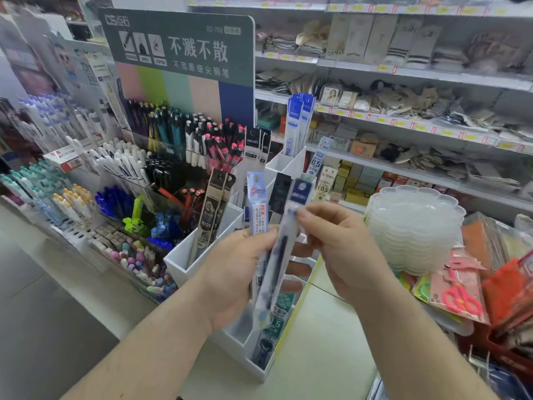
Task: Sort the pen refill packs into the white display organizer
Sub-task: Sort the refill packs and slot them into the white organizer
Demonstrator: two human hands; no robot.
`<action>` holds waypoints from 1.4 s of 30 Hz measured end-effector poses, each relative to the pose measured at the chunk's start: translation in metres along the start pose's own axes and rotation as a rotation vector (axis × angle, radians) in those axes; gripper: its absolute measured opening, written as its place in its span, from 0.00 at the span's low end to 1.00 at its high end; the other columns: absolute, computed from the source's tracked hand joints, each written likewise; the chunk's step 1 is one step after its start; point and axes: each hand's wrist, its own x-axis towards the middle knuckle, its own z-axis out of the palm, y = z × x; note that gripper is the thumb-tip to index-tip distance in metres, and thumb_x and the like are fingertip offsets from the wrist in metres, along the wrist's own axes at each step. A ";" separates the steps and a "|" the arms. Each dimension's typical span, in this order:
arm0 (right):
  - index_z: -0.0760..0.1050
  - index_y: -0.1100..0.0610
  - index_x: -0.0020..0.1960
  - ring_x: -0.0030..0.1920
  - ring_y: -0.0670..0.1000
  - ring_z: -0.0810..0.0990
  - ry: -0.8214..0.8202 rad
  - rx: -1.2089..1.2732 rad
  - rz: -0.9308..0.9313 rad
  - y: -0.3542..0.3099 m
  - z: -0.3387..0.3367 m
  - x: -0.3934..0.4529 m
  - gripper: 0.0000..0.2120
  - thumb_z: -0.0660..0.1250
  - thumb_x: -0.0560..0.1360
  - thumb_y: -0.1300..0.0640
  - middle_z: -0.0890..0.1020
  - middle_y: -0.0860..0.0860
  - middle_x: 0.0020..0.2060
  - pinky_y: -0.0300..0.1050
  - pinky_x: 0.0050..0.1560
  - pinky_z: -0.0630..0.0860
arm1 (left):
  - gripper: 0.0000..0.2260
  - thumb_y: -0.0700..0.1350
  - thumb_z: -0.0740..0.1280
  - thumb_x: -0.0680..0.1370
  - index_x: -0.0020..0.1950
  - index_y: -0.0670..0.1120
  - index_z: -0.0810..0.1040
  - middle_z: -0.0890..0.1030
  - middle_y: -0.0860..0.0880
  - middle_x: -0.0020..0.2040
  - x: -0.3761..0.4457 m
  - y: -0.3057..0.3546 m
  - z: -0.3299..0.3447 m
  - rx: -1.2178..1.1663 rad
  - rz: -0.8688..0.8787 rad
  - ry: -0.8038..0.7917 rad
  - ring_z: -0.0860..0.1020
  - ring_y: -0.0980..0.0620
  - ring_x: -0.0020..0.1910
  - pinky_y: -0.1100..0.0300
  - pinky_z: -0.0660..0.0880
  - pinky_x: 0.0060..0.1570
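Observation:
My left hand (pixel 230 272) grips a small bundle of pen refill packs, the light-blue pack (pixel 257 209) standing upright in it. My right hand (pixel 337 241) pinches the top of a blurred dark-blue-headed refill pack (pixel 284 243) that leans out of the same bundle. Both hands hover over the white display organizer (pixel 184 262), a stepped rack of open compartments. Brown-black packs (pixel 212 209) stand in its left compartment, blue packs (pixel 298 122) in the far top one, and a green-labelled pack (pixel 278 316) lies in a near compartment. My hands hide the middle compartments.
Left of the organizer stands a tiered pen display (pixel 138 174) with a green sign board (pixel 178 53). A stack of clear scalloped trays (pixel 415 226) sits to the right, with pink scissors packs (pixel 458 293) beside it. Stocked shelves (pixel 403 116) fill the background.

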 end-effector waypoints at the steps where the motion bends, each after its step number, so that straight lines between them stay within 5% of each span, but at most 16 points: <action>1: 0.82 0.53 0.36 0.29 0.47 0.70 0.038 0.100 0.004 0.001 -0.005 0.001 0.10 0.68 0.75 0.60 0.78 0.50 0.32 0.43 0.36 0.67 | 0.15 0.44 0.57 0.83 0.58 0.39 0.80 0.85 0.38 0.48 -0.001 0.000 -0.002 -0.008 -0.005 0.015 0.84 0.42 0.41 0.50 0.82 0.39; 7: 0.69 0.58 0.44 0.19 0.45 0.63 0.098 0.423 0.119 0.010 -0.014 0.000 0.10 0.55 0.84 0.59 0.81 0.54 0.32 0.36 0.22 0.63 | 0.14 0.44 0.54 0.85 0.57 0.41 0.79 0.86 0.43 0.45 -0.009 0.000 -0.012 0.122 0.018 0.107 0.84 0.47 0.40 0.54 0.81 0.36; 13: 0.71 0.58 0.43 0.24 0.49 0.79 0.263 0.392 0.121 0.008 -0.001 -0.004 0.10 0.58 0.83 0.65 0.80 0.54 0.27 0.38 0.25 0.77 | 0.14 0.43 0.55 0.85 0.48 0.42 0.79 0.80 0.48 0.32 -0.021 0.011 -0.028 0.175 0.127 0.316 0.71 0.53 0.25 0.64 0.60 0.22; 18: 0.72 0.61 0.44 0.33 0.56 0.85 0.234 0.384 0.070 0.004 0.011 -0.005 0.09 0.62 0.77 0.73 0.81 0.59 0.31 0.43 0.35 0.83 | 0.13 0.41 0.57 0.84 0.45 0.44 0.79 0.75 0.50 0.29 -0.031 0.018 -0.040 0.180 0.168 0.410 0.65 0.55 0.24 0.67 0.57 0.21; 30: 0.76 0.64 0.44 0.31 0.51 0.84 0.297 0.127 -0.033 0.030 0.037 0.020 0.04 0.68 0.78 0.68 0.80 0.60 0.36 0.42 0.34 0.83 | 0.10 0.39 0.58 0.82 0.46 0.43 0.78 0.74 0.50 0.29 -0.033 0.013 -0.037 0.169 0.169 0.388 0.64 0.54 0.24 0.64 0.56 0.23; 34: 0.81 0.52 0.35 0.31 0.53 0.79 0.197 -0.431 -0.054 0.062 0.040 0.033 0.11 0.72 0.74 0.61 0.80 0.49 0.28 0.49 0.36 0.78 | 0.11 0.39 0.58 0.82 0.45 0.43 0.79 0.74 0.50 0.29 -0.031 0.013 -0.030 0.147 0.141 0.331 0.64 0.54 0.23 0.63 0.55 0.24; 37: 0.80 0.49 0.34 0.30 0.46 0.73 0.078 -0.736 -0.007 0.074 0.037 0.033 0.09 0.72 0.72 0.57 0.76 0.44 0.26 0.43 0.37 0.70 | 0.10 0.38 0.59 0.82 0.47 0.43 0.79 0.73 0.50 0.29 -0.028 0.012 -0.027 0.210 0.111 0.316 0.63 0.54 0.26 0.63 0.55 0.26; 42: 0.84 0.53 0.39 0.33 0.45 0.78 0.205 -0.606 -0.050 0.061 0.027 0.020 0.04 0.72 0.71 0.59 0.81 0.45 0.29 0.45 0.39 0.76 | 0.09 0.36 0.61 0.75 0.50 0.46 0.78 0.71 0.53 0.30 -0.025 0.006 -0.022 0.415 0.020 0.316 0.64 0.54 0.31 0.61 0.60 0.30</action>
